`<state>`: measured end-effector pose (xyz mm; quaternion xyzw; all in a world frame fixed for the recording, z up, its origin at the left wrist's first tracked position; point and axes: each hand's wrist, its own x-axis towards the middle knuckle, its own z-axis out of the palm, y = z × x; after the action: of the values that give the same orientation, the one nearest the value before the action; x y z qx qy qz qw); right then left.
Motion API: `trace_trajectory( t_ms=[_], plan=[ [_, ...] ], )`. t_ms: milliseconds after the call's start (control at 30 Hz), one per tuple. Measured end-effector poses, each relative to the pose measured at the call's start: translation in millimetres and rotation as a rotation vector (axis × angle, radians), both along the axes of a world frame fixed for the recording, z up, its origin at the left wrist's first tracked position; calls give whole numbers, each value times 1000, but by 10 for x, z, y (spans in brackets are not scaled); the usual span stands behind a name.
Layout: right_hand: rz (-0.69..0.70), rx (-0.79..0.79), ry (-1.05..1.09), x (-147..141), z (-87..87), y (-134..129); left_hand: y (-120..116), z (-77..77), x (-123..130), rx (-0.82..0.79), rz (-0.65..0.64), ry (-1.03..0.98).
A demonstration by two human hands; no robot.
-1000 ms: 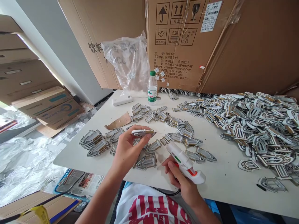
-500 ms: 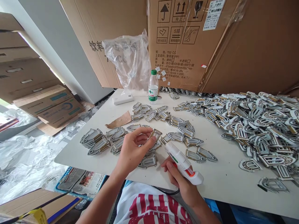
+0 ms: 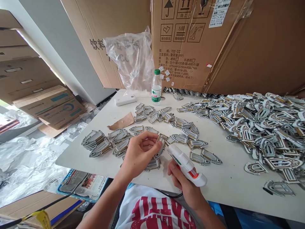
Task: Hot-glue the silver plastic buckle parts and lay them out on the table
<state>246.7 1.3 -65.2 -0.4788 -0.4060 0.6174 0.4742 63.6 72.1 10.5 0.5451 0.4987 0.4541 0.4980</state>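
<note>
My left hand (image 3: pixel 140 152) pinches a small grey arch-shaped frame piece (image 3: pixel 162 140) between thumb and fingers, raised over the table. My right hand (image 3: pixel 182 178) is wrapped round a white glue gun (image 3: pixel 183 162) with an orange-red trigger. Its tip points up and left, close to the held piece; whether they touch I cannot tell. Under and around my left hand lie more such frames, among them a stack (image 3: pixel 96 143) to the left and a loose group (image 3: pixel 186 128) beyond the glue gun.
A large heap of frame pieces (image 3: pixel 267 127) covers the table's right side. Toward the back stand a water bottle (image 3: pixel 156 89), a white box-like device (image 3: pixel 125 100) and a clear plastic bag (image 3: pixel 133 60). A brown scrap (image 3: pixel 122 121) lies left of centre. Big cartons (image 3: pixel 178 44) wall the rear.
The frame piece in my left hand has turned and dropped slightly, now nearer the glue gun's tip. My right hand and the glue gun have shifted only a little.
</note>
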Motion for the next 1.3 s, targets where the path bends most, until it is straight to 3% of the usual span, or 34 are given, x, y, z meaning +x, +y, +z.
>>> trace_trajectory(
  t_ms=[233,600,867,1133,1300],
  plan=[
    [-72,-33,-23,-28,-78,-11,-8,38,-4,-27,14,0],
    [-72,-25,-43,-34,-41,-7,-2,33,1,-44,19,-5],
    [-87,-32,15,-52,55,15,-15,7,15,180,83,132],
    [-14,-30,72,-34,72,50,5,22,-77,425,34,334],
    [12,-20,95,-14,51,70,35,-3,-89,457,13,353]
  ],
)
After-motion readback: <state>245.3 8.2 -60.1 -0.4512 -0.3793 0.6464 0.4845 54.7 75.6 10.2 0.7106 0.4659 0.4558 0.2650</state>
